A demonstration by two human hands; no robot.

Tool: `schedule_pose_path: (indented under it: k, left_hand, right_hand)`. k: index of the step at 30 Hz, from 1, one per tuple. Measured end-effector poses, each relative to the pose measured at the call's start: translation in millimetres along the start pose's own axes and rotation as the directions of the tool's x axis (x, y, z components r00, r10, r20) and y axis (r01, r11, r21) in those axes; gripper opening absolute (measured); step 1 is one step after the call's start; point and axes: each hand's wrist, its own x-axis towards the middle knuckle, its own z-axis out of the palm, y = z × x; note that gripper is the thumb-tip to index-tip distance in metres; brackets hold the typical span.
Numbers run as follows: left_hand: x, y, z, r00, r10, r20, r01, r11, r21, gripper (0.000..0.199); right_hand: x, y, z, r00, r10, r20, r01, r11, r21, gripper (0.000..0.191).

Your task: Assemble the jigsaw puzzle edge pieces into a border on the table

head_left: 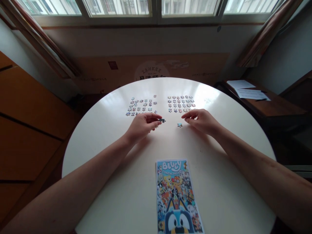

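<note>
Bluey sheet [177,198] nearest; loose puzzle piece [179,124] between the hands [142,125] [203,121].

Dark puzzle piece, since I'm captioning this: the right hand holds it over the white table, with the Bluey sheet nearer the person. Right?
Head view: the left hand holds the dark puzzle piece, not the right hand. The white table and Bluey sheet are as you say.

windows [119,7]: tops cut off | puzzle pieces [178,101]: prints too small, some behind left hand [144,125] | papers [251,94]: writing illegible
</note>
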Motion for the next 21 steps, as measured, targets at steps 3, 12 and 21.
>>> schedule_pose_path:
  k: [3,12,21]
  left_hand:
    - [0.1,-0.1,-0.6,1.000,0.002,0.000,-0.002,1.000,0.006,0.024]
    - [0.8,-4.2,-2.4,0.999,0.021,0.043,-0.021,1.000,0.000,0.027]
    - [-7.9,5.5,3.3,0.992,0.074,0.105,-0.068,0.996,-0.059,0.028]
  right_hand:
    - [0.4,1.2,0.6,1.000,-0.017,0.018,0.018,1.000,-0.017,0.022]
    - [0.1,1.4,1.7,0.999,-0.046,0.022,0.046,0.999,0.002,0.022]
    - [-4.6,-12.4,5.3,0.985,-0.169,-0.017,0.170,0.976,0.133,0.019]
